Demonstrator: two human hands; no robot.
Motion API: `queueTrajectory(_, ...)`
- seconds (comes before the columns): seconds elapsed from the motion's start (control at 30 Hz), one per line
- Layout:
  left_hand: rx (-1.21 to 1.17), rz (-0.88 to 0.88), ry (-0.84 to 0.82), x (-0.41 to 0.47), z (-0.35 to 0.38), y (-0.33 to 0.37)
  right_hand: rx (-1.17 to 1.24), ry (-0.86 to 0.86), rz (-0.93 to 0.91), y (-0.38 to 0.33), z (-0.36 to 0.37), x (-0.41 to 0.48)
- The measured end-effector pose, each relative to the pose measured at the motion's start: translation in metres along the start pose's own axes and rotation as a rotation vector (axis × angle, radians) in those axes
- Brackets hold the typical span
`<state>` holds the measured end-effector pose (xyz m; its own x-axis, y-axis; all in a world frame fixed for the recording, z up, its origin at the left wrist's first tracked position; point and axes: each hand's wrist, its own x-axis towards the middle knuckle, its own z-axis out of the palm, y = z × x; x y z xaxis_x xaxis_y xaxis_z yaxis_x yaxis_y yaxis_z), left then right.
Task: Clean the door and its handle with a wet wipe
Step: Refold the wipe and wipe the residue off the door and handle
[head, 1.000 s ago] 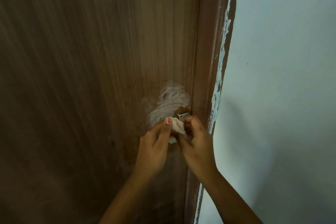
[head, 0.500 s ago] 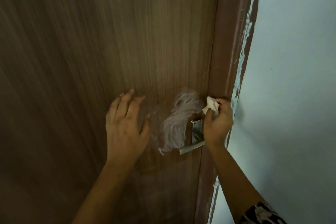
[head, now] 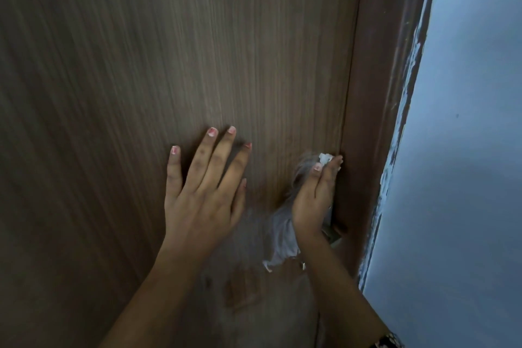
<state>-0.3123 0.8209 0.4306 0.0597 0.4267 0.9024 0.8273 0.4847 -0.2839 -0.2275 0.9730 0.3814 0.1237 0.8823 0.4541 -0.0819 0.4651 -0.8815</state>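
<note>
**Wipe pressed at the door's right edge**

The door (head: 169,65) showed brown, straight-grained laminate. The left hand (head: 203,192) lay flat on it, fingers spread. The right hand (head: 313,195) pinched a crumpled white wet wipe (head: 324,157) against the door's right edge — the metal handle (head: 333,237) was mostly hidden behind it. A pale smear (head: 279,234) lay between the hands — a dark frame (head: 381,93) met the blue-grey wall (head: 466,150).

A dim corner beside a pale wall

We see a pale blue-grey wall (head: 466,121) filling the right side, plain but for one small dark speck. Left of the wall runs a dark brown frame (head: 378,79), and along the wall's edge where it meets the frame the paint (head: 415,48) is chipped and flaking in white patches. Light is low and soft.
</note>
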Motion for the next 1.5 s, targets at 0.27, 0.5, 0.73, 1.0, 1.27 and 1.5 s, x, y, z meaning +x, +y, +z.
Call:
queueTrajectory(0.27, 0.078, 0.087, 0.093, -0.003, 0.010, -0.002, -0.351, -0.228, -0.361, -0.013, 0.010, -0.031)
queueTrajectory(0.5, 0.050, 0.092, 0.110, -0.005, 0.011, -0.003, -0.428, -0.268, -0.308, 0.010, -0.001, -0.035)
queueTrajectory(0.73, 0.035, 0.108, 0.124, -0.006, 0.015, -0.001, -0.464, -0.330, -0.331, 0.001, -0.006, -0.034)
queueTrajectory(1.0, 0.004, 0.143, 0.151, -0.009, 0.020, 0.005, -0.436, -0.276, -0.117, 0.030, -0.020, -0.019)
queueTrajectory(1.27, -0.012, 0.150, 0.157, -0.011, 0.022, 0.007, -0.505, -0.395, -0.338, 0.028, -0.016, -0.054)
queueTrajectory(1.5, -0.024, 0.158, 0.169, -0.011, 0.023, 0.005, -0.422, -0.263, -0.299, 0.016, -0.016, 0.000)
